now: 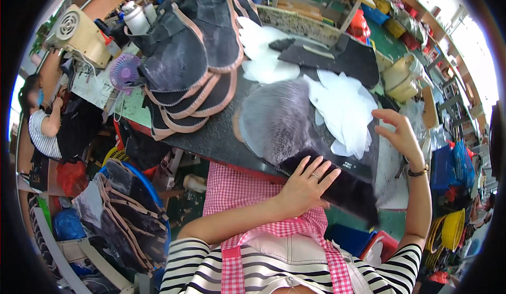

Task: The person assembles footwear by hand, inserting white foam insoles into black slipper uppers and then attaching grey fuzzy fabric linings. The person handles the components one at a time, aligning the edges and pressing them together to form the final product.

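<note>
A grey, furry shoe-upper-shaped piece [276, 120] with a stitched edge lies at the front of the dark worktable. A dark furry part [350, 196] extends from it to the right, past the table's front edge. My left hand [305, 188] rests on this dark part, its fingers stretched and slightly spread, a ring on one finger. Raised at the right, my right hand [398, 133] has its fingers apart and nothing in them. Beside it, white leaf-shaped sheets [345, 115] are heaped on the table. More white sheets [263, 46] lie farther back, next to a flat black piece [337, 62].
Stacked dark pieces with tan edging [179, 57] fill the table's left side, near a purple fan [125, 71] and a white bottle [135, 17]. A blue-rimmed basket [139, 175] of similar pieces stands at lower left. Another person [45, 117] sits at far left. Yellow baskets [452, 228] are at right.
</note>
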A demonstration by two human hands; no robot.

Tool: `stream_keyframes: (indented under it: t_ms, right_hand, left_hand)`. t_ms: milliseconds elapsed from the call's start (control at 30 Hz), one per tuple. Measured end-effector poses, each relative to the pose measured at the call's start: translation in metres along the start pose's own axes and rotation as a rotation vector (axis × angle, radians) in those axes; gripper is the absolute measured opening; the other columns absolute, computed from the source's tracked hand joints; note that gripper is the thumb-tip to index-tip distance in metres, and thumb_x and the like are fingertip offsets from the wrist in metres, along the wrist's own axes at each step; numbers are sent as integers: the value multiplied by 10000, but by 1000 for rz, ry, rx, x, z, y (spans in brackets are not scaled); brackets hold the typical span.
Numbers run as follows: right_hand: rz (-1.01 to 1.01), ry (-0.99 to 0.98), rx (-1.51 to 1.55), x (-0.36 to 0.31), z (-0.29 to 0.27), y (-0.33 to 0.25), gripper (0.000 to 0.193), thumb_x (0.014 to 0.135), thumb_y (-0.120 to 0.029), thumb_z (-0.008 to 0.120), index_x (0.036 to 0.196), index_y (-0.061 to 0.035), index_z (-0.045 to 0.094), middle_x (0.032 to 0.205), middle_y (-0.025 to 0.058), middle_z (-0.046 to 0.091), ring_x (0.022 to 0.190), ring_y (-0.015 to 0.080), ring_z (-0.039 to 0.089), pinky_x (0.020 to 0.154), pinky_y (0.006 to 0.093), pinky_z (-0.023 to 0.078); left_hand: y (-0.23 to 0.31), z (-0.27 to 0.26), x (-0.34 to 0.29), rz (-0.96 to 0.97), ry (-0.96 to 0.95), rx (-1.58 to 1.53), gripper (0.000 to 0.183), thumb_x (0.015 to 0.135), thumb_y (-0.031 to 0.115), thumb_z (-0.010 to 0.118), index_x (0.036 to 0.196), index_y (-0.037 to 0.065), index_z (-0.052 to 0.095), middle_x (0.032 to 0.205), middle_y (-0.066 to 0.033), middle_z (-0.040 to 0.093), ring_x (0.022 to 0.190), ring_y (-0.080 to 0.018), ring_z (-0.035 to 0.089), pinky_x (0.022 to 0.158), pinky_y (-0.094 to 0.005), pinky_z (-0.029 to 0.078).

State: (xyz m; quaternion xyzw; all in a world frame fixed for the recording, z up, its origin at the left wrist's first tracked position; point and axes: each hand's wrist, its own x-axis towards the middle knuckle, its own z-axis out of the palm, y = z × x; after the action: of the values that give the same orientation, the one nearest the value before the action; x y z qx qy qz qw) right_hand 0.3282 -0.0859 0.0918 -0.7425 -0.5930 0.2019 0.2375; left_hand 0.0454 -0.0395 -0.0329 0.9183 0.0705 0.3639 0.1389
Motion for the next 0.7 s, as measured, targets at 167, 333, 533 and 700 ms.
stream_keyframes:
  t_ms: [167, 333, 533, 700]
  right_hand:
    - [-124, -329, 273, 25, 26, -36, 620, 770, -99, 753, 1339, -41, 515, 1302, 95, 568, 1212, 198, 536, 1017, 351, 427]
    - [-136, -549, 676, 122, 108, 1, 942, 722, -52, 798, 1493, -53, 258, 1465, 75, 401, 1291, 180, 443, 1078, 363, 378]
    - [-258, -447, 506, 112, 125, -27, 373, 675, 14, 806, 1023, -3, 674, 940, 29, 686, 830, 106, 613, 754, 260, 497]
    - [-188, -28, 391, 53, 120, -66, 228, 660, 43, 789, 835, 13, 645, 833, 68, 665, 733, 128, 606, 694, 269, 487]
  left_hand:
    - [-44, -128, 21, -410, 151, -135, 720, 732, 413, 800, 1242, -11, 520, 1211, -171, 561, 1154, -299, 534, 987, -392, 422]
    - [-133, -117, 54, -510, -57, -461, 620, 671, 350, 869, 1067, -19, 567, 1221, -161, 588, 1182, -273, 540, 1017, -372, 397]
    - [-102, -149, 22, -565, -146, -221, 372, 654, 134, 865, 779, 29, 531, 796, -54, 616, 750, -122, 599, 665, -257, 475]
    - [-130, -112, -24, -815, 83, -577, 207, 719, 37, 794, 780, 6, 598, 704, -10, 621, 635, -68, 550, 592, -243, 447]
